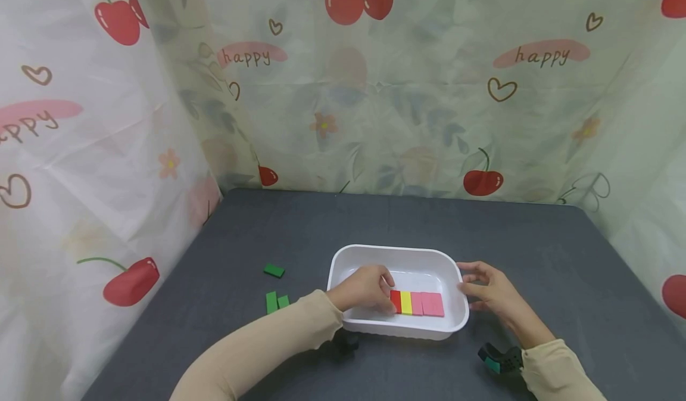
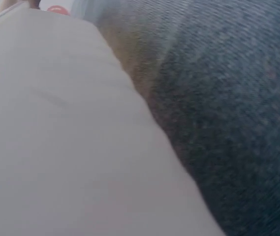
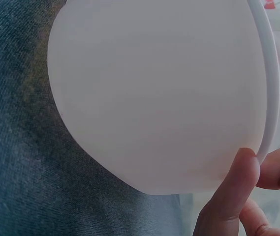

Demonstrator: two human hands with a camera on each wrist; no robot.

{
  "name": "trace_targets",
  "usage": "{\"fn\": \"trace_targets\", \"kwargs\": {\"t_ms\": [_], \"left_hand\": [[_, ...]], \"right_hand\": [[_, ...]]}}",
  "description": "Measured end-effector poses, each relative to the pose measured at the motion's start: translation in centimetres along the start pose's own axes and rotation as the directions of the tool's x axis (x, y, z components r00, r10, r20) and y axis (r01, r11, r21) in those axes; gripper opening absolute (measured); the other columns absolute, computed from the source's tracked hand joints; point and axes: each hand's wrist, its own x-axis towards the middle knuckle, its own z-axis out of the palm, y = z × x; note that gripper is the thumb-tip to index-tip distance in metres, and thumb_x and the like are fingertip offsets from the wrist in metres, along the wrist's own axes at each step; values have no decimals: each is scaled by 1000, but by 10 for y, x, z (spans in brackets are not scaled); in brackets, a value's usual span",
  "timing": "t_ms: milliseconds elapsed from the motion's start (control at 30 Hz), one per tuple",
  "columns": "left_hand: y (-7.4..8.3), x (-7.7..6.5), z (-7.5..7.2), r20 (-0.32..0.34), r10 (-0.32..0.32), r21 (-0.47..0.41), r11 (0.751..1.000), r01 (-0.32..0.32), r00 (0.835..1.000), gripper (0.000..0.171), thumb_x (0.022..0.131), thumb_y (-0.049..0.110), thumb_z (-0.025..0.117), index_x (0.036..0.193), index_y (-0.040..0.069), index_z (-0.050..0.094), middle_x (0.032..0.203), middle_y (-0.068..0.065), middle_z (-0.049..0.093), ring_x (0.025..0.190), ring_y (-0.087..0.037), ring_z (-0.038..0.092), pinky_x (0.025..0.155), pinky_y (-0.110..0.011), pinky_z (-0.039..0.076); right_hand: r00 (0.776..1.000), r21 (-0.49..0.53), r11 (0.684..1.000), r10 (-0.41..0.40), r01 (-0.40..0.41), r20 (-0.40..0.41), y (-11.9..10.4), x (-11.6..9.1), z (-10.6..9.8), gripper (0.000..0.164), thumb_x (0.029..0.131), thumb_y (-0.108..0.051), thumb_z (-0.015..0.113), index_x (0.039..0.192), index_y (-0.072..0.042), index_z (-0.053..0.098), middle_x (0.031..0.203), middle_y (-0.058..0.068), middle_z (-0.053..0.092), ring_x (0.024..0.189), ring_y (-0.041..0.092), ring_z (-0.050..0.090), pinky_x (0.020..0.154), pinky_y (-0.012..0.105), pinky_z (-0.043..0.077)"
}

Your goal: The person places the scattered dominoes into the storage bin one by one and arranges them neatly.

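In the head view, a white plastic tub (image 1: 396,331) sits on the dark table. On its floor a row of flat tiles runs left to right: a red tile (image 1: 395,301), a yellow tile (image 1: 406,303), a narrow pink tile (image 1: 417,304) and a wider pink tile (image 1: 433,304). My left hand (image 1: 367,288) reaches over the tub's left side and pinches the red tile at the row's left end. At the tub's right end, my right hand (image 1: 490,291) holds the rim. Its thumb (image 3: 240,169) lies against the outer wall in the right wrist view.
Green tiles lie left of the tub: one alone (image 1: 274,270), and a pair (image 1: 271,302) partly behind the left sleeve (image 1: 268,344). Patterned cloth (image 1: 386,139) hangs behind the table (image 1: 300,222) and along its sides. Mostly sleeve fills the left wrist view.
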Motion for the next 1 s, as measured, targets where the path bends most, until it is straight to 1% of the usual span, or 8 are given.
{"fn": "trace_targets", "kwargs": {"t_ms": [200,433,567,700,833,1000], "left_hand": [[2,-4,-11,-3,11,-60,998,-11,1000,37,65,15,83,93,11,60,72,0,59,65,-15,57,60,-26,46],[9,-14,-30,-14,-7,-104,995,5,1000,37,68,17,82,99,11,62,79,1,59,73,-16,56,63,-28,47],[9,-18,-40,-17,30,-136,990,-32,999,35,70,14,80,100,9,63,83,-2,61,75,-15,56,64,-27,48],[6,-24,-50,-23,45,-194,980,-48,999,35,71,11,79,102,9,64,91,-8,62,76,-15,59,66,-28,50],[3,-33,-61,-45,34,-236,971,-44,998,34,73,11,78,105,11,64,94,-7,62,79,-17,59,69,-32,50],[1,-44,-78,-85,47,-282,957,-69,995,35,75,11,76,107,13,63,100,-8,62,85,-18,59,74,-33,50]], "right_hand": [[1000,1,1000,-3,3,-1,1,1,0,56,84,-12,67,133,0,43,104,17,53,88,23,55,68,38,53],[1000,-7,1000,13,-13,-4,1,1,1,57,84,-13,67,133,0,42,104,16,52,89,23,54,68,38,53],[1000,-10,1000,16,-16,-5,1,1,0,57,83,-13,67,133,0,43,104,16,53,89,24,54,67,38,53],[1000,-12,1000,12,-12,-5,1,1,1,56,83,-13,68,133,0,43,105,17,53,89,24,54,67,38,53],[1000,-16,1000,6,-6,-3,2,1,1,56,83,-13,67,132,0,43,105,17,52,89,24,54,67,38,53],[1000,-13,1000,-4,4,-2,2,1,0,56,84,-12,67,133,0,43,104,17,52,89,24,54,67,38,53]]}}
